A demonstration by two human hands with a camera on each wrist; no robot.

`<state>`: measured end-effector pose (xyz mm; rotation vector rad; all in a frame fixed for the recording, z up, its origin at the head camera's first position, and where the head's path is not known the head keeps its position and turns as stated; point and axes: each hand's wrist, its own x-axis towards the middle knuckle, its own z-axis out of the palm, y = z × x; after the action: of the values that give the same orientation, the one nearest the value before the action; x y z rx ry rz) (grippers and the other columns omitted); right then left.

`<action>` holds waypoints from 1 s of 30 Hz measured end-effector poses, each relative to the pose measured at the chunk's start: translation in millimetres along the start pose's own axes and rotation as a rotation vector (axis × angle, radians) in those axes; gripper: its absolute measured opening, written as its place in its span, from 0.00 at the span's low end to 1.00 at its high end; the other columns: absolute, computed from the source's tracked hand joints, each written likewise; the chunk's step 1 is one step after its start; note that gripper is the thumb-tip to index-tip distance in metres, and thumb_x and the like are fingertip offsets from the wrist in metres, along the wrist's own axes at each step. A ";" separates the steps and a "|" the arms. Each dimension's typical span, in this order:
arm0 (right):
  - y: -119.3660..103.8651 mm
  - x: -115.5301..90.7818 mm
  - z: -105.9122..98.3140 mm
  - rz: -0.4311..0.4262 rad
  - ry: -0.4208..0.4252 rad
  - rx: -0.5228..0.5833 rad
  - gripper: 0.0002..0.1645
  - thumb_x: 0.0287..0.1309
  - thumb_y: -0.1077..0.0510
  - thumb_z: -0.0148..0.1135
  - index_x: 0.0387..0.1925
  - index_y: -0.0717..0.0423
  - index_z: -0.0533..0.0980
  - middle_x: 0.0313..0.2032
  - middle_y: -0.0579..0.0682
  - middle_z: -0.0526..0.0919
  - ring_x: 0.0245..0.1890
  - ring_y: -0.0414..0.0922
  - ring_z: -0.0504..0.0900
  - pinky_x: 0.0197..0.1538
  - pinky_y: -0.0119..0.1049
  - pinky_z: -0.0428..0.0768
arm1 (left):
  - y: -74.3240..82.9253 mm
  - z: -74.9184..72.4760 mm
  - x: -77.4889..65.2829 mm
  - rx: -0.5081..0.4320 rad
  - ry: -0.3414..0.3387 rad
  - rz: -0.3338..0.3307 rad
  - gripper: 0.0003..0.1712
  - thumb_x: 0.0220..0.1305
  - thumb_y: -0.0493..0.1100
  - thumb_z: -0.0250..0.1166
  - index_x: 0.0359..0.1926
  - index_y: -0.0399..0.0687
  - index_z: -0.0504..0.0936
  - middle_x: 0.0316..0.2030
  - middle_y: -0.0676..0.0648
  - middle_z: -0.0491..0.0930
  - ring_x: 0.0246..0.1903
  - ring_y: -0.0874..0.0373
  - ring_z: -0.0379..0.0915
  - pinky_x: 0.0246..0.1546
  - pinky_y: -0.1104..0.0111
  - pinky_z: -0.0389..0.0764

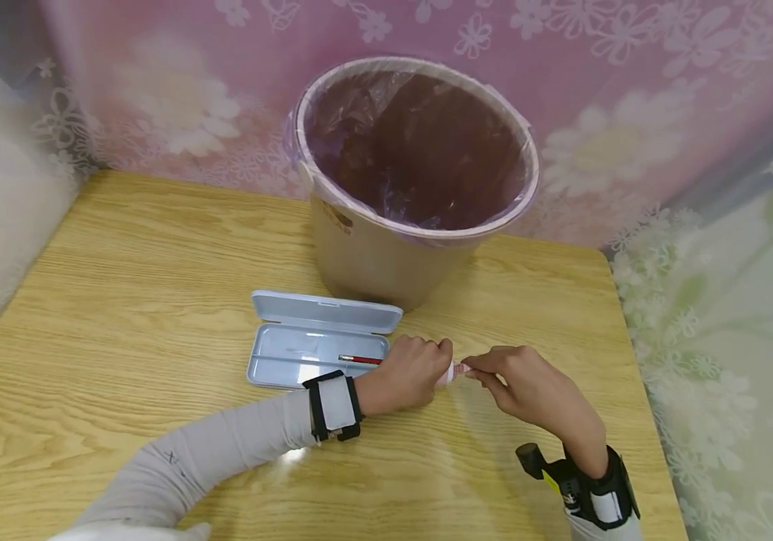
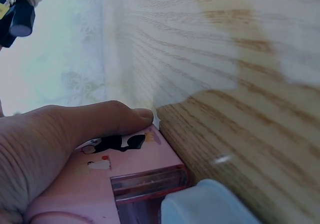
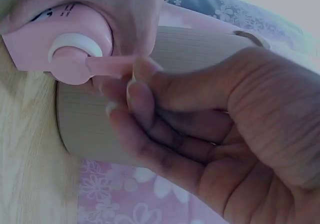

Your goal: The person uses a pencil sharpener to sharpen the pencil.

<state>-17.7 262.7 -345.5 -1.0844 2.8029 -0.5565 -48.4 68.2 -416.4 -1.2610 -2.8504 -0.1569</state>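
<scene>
My left hand (image 1: 408, 373) grips a probable pink sharpener (image 2: 155, 155) beside the pencil case (image 1: 301, 342); my right hand (image 1: 540, 392) pinches its crank (image 3: 111, 65).

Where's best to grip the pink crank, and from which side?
I'd pinch the pink crank near its outer end, coming from the person's right, as the right hand does now. It is a slim arm jutting from a round hub, on the end of the pink box that faces right; the left hand grips the box from the other side.

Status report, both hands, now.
Left hand gripping pink sharpener. Right hand pinching its crank. Open blue case beside left hand; nothing seen blocking crank.
</scene>
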 end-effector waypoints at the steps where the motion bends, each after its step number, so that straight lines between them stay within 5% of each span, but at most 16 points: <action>1: 1.7 2.7 0.1 0.005 0.007 -0.006 0.10 0.61 0.67 0.68 0.44 0.62 0.87 0.31 0.48 0.88 0.22 0.28 0.68 0.28 0.26 0.71 | -0.6 0.0 -0.1 0.002 -0.001 -0.001 0.13 0.51 0.42 0.71 0.31 0.51 0.73 0.19 0.56 0.75 0.18 0.64 0.74 0.15 0.69 0.72; 10: 31.5 25.9 9.5 0.039 0.034 0.083 0.11 0.62 0.69 0.66 0.46 0.63 0.86 0.29 0.49 0.88 0.17 0.28 0.60 0.23 0.27 0.65 | -4.3 0.1 -1.3 0.014 0.018 0.002 0.12 0.55 0.44 0.70 0.39 0.50 0.78 0.20 0.56 0.76 0.18 0.62 0.76 0.16 0.69 0.74; 14: 51.7 30.6 28.7 0.060 -0.010 0.135 0.12 0.63 0.69 0.64 0.46 0.62 0.87 0.30 0.49 0.89 0.19 0.28 0.66 0.25 0.27 0.70 | -2.3 -0.3 -0.9 0.020 0.007 0.006 0.18 0.54 0.45 0.71 0.46 0.48 0.80 0.21 0.56 0.79 0.19 0.62 0.77 0.18 0.68 0.76; 18: 66.1 27.3 52.1 0.059 -0.072 0.176 0.11 0.63 0.69 0.63 0.41 0.59 0.88 0.27 0.45 0.88 0.20 0.26 0.66 0.26 0.26 0.69 | -0.1 0.1 -0.5 0.008 0.003 0.013 0.15 0.53 0.45 0.72 0.41 0.49 0.79 0.22 0.57 0.78 0.20 0.62 0.78 0.17 0.69 0.75; 24: 60.9 19.1 68.4 0.066 -0.117 0.248 0.11 0.60 0.69 0.62 0.28 0.53 0.84 0.17 0.37 0.73 0.17 0.26 0.59 0.24 0.25 0.62 | -0.4 1.3 -0.8 0.018 0.023 -0.003 0.13 0.53 0.44 0.72 0.32 0.52 0.74 0.19 0.56 0.74 0.19 0.62 0.76 0.16 0.70 0.72; 30: 42.8 5.9 70.3 0.093 -0.151 0.279 0.10 0.62 0.67 0.65 0.26 0.56 0.84 0.15 0.34 0.64 0.16 0.25 0.56 0.22 0.24 0.60 | 0.3 2.6 -1.1 0.015 0.044 0.012 0.13 0.54 0.45 0.72 0.29 0.52 0.73 0.17 0.57 0.73 0.17 0.63 0.74 0.15 0.70 0.72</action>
<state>-34.7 266.6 -426.2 -0.8954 2.5356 -0.7905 -47.4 67.9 -419.0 -1.2551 -2.8010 -0.1609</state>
